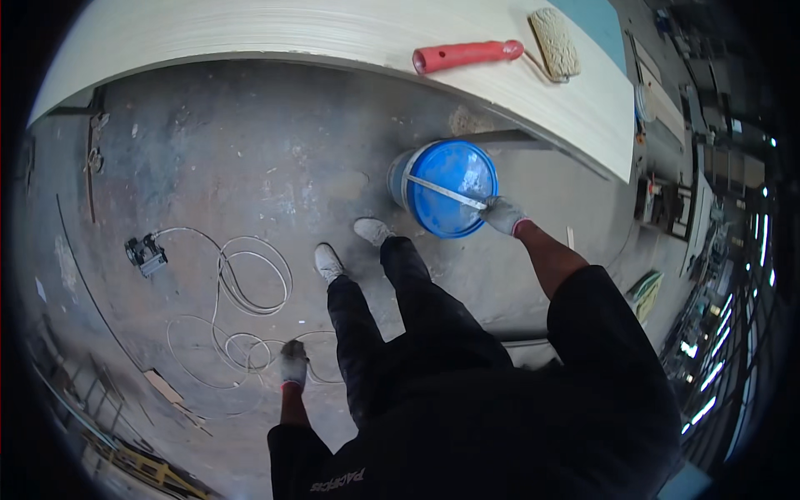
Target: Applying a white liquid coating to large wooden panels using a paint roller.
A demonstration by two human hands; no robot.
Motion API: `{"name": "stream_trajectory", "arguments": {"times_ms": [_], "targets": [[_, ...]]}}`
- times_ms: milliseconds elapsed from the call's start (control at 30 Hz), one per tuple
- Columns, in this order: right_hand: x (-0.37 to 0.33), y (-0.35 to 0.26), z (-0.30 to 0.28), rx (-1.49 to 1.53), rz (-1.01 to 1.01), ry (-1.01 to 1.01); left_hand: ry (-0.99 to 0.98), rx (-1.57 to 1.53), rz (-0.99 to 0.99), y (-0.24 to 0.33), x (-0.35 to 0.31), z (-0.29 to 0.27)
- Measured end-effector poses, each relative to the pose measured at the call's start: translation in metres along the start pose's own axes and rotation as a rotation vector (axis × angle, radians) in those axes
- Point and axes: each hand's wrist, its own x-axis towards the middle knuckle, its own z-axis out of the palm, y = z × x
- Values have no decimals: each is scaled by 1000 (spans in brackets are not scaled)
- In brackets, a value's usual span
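Note:
A blue lidded bucket (pixel 461 187) stands on the floor beneath the front edge of the workbench. Its pale handle (pixel 446 192) runs across the lid. My right hand (pixel 504 216), in a grey glove, reaches out and is closed on the handle's right end at the lid's rim. Down at my left side hangs my left hand (pixel 293 364), also gloved, apart from the bucket and above the floor near a coiled hose; its fingers are too small and dark to make out.
On the pale bench top (pixel 317 33) lies a paint roller (pixel 554 46) with a red handle. A grey hose (pixel 258 279) loops over the floor at left, joined to a small dark tool (pixel 147 253). Pale boards (pixel 662 100) and racks are at the right.

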Motion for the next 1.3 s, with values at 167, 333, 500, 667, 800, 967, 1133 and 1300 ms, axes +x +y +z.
{"name": "stream_trajectory", "arguments": {"times_ms": [167,333,500,667,800,967,1133,1300], "targets": [[-95,9,127,-288,58,-594,-157,84,-176,-8,42,-3],[-134,-27,215,258,131,-438,-172,710,221,4,141,-22],[-121,1,218,609,389,372,-14,922,440,140,263,84],[-125,4,211,873,402,537,-266,820,590,315,260,269],[-159,23,235,934,468,409,-163,804,665,339,229,398],[-209,53,289,1151,565,216,-61,585,421,322,278,405],[-232,113,375,1178,706,191,-61,805,522,352,247,401],[-225,121,340,1381,726,229,-186,623,295,383,169,411]]}}
